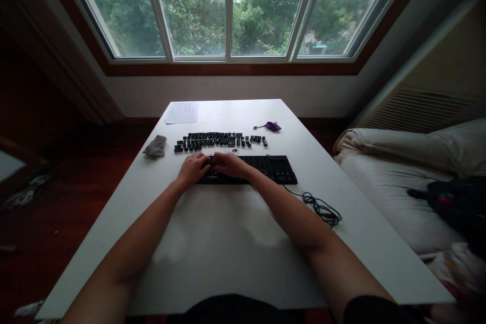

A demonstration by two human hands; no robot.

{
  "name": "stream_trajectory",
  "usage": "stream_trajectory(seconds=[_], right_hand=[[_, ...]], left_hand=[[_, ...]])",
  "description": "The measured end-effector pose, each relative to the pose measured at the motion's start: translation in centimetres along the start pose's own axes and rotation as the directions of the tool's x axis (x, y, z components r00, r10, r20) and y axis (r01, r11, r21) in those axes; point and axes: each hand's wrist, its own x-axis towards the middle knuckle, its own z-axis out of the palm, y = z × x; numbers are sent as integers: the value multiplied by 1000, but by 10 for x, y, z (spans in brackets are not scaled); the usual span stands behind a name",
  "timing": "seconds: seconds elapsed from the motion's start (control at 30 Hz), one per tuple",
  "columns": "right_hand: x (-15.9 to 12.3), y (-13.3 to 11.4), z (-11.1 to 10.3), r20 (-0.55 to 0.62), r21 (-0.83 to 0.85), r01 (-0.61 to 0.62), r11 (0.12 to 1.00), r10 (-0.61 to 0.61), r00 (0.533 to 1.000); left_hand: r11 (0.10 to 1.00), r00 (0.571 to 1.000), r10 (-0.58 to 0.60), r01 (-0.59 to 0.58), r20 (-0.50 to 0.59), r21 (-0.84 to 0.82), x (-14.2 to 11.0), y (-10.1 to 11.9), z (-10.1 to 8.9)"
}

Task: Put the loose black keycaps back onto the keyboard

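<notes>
Keyboard (273, 166) lies flat near the middle of the white table (235, 253), clear of every table edge, its long side running left to right. The left hand (194, 167) covers its left end; the right hand (230, 164) reaches over it just beside, fingertips nearly meeting. Fingers on both bend inward; whether they pinch anything, I cannot tell. Rows of black keycaps (231, 140) stand close beyond the far edge, leaving a narrow strip. A grey cloth (155, 148) sits by the table's left edge, paper (182, 112) at the far left corner, a purple item (272, 126) toward the far right. Coiled cable (322, 210) takes up room at right; nearer the body, the tabletop is open between the forearms.
</notes>
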Motion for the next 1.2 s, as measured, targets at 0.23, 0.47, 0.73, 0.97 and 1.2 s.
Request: stream_trajectory(seconds=[0.23,0.47,0.73,0.97,1.2], right_hand=[[-4,4,-2,42,112,-62,992,57,997],[0,17,8,92,633,-278,723,286,954],[2,18,8,-56,722,-187,666,326,944],[3,25,12,-140,711,-130,691,320,937],[5,30,16,-154,678,-219,701,427,891]], left_hand=[[1000,1000,-25,25,-12,-16,-3,-8,-1],[995,996,64,-69,-65,-71,-9,4,-7],[951,998,37,-53,-58,-304,-7,16,-5],[804,987,-160,112,-32,-583,-5,14,1],[822,993,-108,69,-37,-565,-6,19,1]])
